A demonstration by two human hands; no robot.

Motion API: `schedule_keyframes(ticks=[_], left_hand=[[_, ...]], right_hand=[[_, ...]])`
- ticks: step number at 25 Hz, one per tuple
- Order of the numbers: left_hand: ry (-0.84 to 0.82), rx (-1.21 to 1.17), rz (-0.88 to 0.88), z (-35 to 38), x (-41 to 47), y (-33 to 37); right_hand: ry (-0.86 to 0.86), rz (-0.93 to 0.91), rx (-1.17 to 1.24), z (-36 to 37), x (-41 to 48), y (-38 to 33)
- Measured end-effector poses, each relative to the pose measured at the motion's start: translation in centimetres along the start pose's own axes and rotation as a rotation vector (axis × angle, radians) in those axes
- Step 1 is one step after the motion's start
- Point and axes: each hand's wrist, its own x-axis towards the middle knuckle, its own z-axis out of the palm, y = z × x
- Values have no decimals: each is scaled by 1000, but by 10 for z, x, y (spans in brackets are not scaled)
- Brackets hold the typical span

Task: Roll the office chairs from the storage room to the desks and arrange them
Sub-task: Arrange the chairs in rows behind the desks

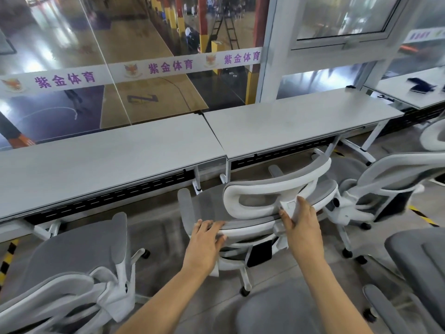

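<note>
A white-framed office chair [260, 198] with grey mesh stands in front of me, facing the long grey desks [120, 160]. My left hand [204, 239] grips the top edge of its backrest on the left. My right hand [302, 227] is closed around the white headrest post at the middle of the backrest. The chair's seat reaches toward the gap where two desk tops meet. Its wheeled base [243, 280] shows beneath my hands.
Another grey chair [79, 261] stands at the left and one [375, 189] at the right, both at the desks. Two more seats [419, 261] crowd the lower right. Behind the desks a glass wall [144, 68] overlooks a sports court. Yellow-black tape [7, 259] marks the floor.
</note>
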Motion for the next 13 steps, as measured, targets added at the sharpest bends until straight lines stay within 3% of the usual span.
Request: schedule_keyframes(ticks=[9,13], left_hand=[[-23,-2,16,-4,2,1],[-36,21,95,-8,-1,-1]], right_hand=[[-25,28,24,-9,-5,3],[52,82,9,-26,-32,2]])
